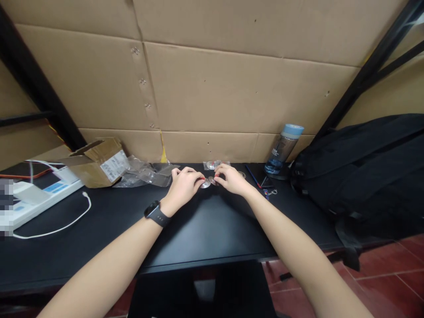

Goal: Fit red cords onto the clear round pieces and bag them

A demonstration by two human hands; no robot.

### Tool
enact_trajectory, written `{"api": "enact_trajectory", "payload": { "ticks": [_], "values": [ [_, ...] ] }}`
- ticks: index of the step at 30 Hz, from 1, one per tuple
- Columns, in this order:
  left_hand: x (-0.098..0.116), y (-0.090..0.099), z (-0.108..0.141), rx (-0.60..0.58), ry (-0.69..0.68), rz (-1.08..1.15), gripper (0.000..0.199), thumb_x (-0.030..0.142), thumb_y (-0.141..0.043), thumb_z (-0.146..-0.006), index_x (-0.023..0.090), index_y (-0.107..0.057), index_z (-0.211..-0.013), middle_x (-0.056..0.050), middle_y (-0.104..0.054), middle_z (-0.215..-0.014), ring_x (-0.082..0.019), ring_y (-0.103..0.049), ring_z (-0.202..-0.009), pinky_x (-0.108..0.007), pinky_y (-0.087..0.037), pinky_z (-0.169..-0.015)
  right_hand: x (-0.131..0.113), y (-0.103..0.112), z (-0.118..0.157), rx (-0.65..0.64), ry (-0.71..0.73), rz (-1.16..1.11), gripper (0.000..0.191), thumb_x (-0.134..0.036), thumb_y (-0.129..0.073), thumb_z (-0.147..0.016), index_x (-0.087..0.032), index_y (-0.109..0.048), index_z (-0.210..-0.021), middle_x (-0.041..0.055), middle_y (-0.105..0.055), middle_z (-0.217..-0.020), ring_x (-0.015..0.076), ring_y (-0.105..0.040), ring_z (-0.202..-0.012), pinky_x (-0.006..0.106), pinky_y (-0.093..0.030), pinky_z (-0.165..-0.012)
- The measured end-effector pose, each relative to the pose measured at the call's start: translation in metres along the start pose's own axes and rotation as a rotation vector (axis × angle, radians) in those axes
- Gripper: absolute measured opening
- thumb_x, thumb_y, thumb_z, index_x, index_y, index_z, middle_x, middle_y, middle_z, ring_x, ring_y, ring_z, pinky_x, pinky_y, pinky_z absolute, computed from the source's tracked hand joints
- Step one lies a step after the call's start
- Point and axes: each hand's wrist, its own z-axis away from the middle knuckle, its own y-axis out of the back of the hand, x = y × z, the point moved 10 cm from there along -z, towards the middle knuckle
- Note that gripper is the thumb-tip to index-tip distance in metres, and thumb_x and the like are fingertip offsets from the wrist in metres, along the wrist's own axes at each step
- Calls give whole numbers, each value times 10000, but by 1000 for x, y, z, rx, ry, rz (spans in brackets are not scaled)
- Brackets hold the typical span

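The discs point(206, 183) are between the left hand point(186, 182) and the right hand point(231, 178). On the table point(215, 225), the box point(99, 163) and the power strip point(43, 201) stand at left, the bottle point(281, 152) at right, beside the backpack point(361, 168). Behind is cardboard point(215, 88).

Two bare hands point(184, 183) point(231, 178), at least two shiny round discs point(205, 183) (tbh can't pin the exact number), one open brown cardboard box point(107, 163), one see-through blue-lidded bottle point(281, 150), one black fabric backpack point(367, 172).

Moderate light leaves a pale sheen on the tabletop point(215, 229); small details look soft; wide-angle distortion stretches the edges.
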Motion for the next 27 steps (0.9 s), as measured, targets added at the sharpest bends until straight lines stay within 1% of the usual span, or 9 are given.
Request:
{"api": "enact_trajectory", "payload": {
  "ticks": [3,6,9,12,13,15,18,22,27],
  "values": [
    [-4,14,-1,94,87,52,178,324,-578,-967,286,-747,-928,-26,-781,-1032,-246,-614,-1079,-460,-262,-962,13,7,2,34,-82,72,78,-179,-639,-880,-195,-656,-805,90,-680,-1101,247,-615,-1078,405,-474,-960],
    [-12,22,-1,147,181,130,178,347,-582,-953,283,-746,-927,-21,-787,-1026,-255,-638,-1090,-459,-293,-989,20,19,1,127,-124,-42,70,-201,-636,-880,-194,-657,-814,82,-681,-1055,230,-633,-1016,381,-503,-899],
    [-29,18,0,158,290,279,167,374,-611,-923,271,-741,-916,-9,-795,-976,-242,-698,-1017,-439,-364,-998,17,27,-1,219,-127,-266,112,-282,-629,-900,-188,-656,-844,80,-675,-1016,204,-649,-914,319,-529,-757],
    [-46,6,0,166,369,485,185,412,-657,-879,247,-738,-899,-26,-797,-935,-238,-733,-954,-388,-466,-939,4,25,-1,292,-117,-486,181,-363,-625,-918,-187,-647,-880,83,-669,-1049,184,-658,-870,300,-541,-728],
    [-48,3,-1,173,368,560,200,422,-669,-867,235,-735,-896,-37,-796,-933,-239,-738,-946,-370,-493,-910,-2,22,0,307,-112,-536,193,-380,-625,-922,-190,-646,-894,85,-670,-1068,184,-663,-883,304,-549,-751],
    [-44,-1,-3,188,315,693,223,426,-678,-859,213,-729,-899,-54,-792,-945,-232,-742,-936,-339,-528,-880,-15,15,1,311,-99,-605,204,-402,-627,-926,-198,-645,-915,91,-677,-1113,196,-671,-957,318,-557,-815],
    [-34,1,-4,215,237,773,224,408,-673,-866,193,-723,-907,-65,-787,-963,-220,-741,-933,-321,-547,-885,-28,3,2,280,-111,-729,219,-427,-640,-918,-208,-626,-925,95,-672,-1205,204,-686,-1010,326,-569,-844],
    [-28,6,-2,213,226,704,225,409,-670,-868,203,-741,-923,-60,-788,-954,-222,-744,-913,-325,-556,-871,-27,-3,3,243,-158,-864,239,-429,-678,-891,-209,-618,-961,89,-656,-1260,183,-722,-928,316,-601,-801],
    [-33,4,-2,191,243,609,206,396,-662,-864,218,-748,-923,-45,-793,-949,-221,-748,-908,-326,-551,-876,-25,-6,1,163,-149,-878,363,-409,-710,-865,-245,-676,-1187,71,-665,-1236,177,-739,-868,308,-636,-743]
  ]
}}
